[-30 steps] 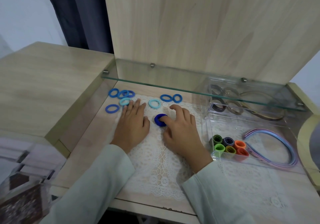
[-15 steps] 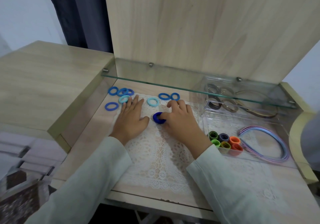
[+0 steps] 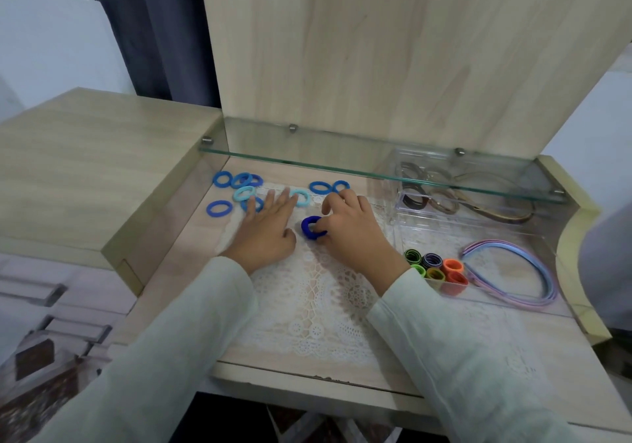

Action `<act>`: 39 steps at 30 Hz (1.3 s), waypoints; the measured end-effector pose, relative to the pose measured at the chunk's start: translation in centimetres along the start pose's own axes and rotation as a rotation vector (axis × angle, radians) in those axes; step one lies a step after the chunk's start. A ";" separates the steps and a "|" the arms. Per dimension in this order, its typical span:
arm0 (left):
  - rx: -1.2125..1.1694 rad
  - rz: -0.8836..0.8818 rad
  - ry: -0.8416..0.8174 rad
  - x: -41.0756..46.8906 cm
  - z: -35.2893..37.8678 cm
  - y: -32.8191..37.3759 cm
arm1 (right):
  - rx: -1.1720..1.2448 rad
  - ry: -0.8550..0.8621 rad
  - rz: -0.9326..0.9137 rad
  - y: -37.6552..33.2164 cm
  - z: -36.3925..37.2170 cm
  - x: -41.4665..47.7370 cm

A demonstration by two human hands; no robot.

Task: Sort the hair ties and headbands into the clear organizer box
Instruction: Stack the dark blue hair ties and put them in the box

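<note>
Lace mat [image 3: 318,306]: covers the near surface; both hands rest on it.
Right hand [image 3: 355,234]: thumb and fingers curl around a dark blue hair tie [image 3: 309,229], tilting it off the mat, left of the clear organizer box [image 3: 478,237].
Left hand [image 3: 265,234]: flat, fingers straight and spread, holding nothing; its fingertips touch two loose ties.
Risk: the pinch looks shallow, so the springy tie may slip free on the carry; the box's packed near-left cell could spill if bumped.
Boxed near: roughly six coloured tie bundles [image 3: 434,266]; pastel headbands [image 3: 543,268], about four, beside them.
Loose blue ties [image 3: 237,195]: nine lie past the hands, two of them pale.
Boxed far: brown ties and headbands [image 3: 415,200] under the glass shelf [image 3: 342,169], too blurred to count.
</note>
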State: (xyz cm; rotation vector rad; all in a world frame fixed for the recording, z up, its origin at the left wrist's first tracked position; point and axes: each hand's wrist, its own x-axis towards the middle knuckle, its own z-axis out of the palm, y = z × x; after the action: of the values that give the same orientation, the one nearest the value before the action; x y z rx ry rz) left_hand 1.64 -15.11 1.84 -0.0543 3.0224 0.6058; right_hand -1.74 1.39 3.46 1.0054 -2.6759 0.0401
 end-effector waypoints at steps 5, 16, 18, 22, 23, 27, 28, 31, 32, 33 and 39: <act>-0.213 -0.007 0.008 -1.4 -0.1 2.1 | 0.008 -0.011 -0.031 0.8 -1.3 -0.2; -0.415 0.127 0.045 -1.0 0.0 6.9 | 0.025 -0.291 0.022 6.2 -7.7 -2.0; -0.446 0.144 0.027 -0.8 0.1 8.1 | 0.007 -0.329 0.028 7.4 -8.8 -2.4; -0.497 0.191 0.005 -0.4 0.8 10.3 | -0.056 -0.351 0.024 9.4 -10.1 -3.6; -0.495 0.205 0.005 -0.3 1.0 10.8 | -0.085 -0.353 0.023 9.9 -10.1 -4.0; -0.462 0.239 0.027 0.3 2.1 12.4 | -0.163 -0.329 0.038 11.2 -9.7 -5.4; -0.453 0.246 0.027 0.4 2.3 12.6 | -0.175 -0.322 0.037 11.3 -9.5 -5.7; -0.429 0.280 0.046 0.6 3.3 13.0 | -0.199 -0.296 0.016 11.8 -8.7 -6.6; -0.413 0.294 0.060 0.6 3.7 13.1 | -0.201 -0.285 0.012 12.0 -8.4 -6.9; -0.399 0.307 0.076 0.7 4.0 13.0 | -0.196 -0.273 0.008 12.0 -8.1 -7.1; -0.382 0.380 0.096 1.4 5.5 12.2 | -0.175 -0.296 -0.007 12.4 -6.8 -7.5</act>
State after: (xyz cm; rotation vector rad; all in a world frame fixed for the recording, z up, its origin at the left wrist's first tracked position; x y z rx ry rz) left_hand -0.09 -1.78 1.40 0.4961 2.9740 1.2359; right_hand -2.71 16.45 8.90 1.0348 -2.8736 -0.3658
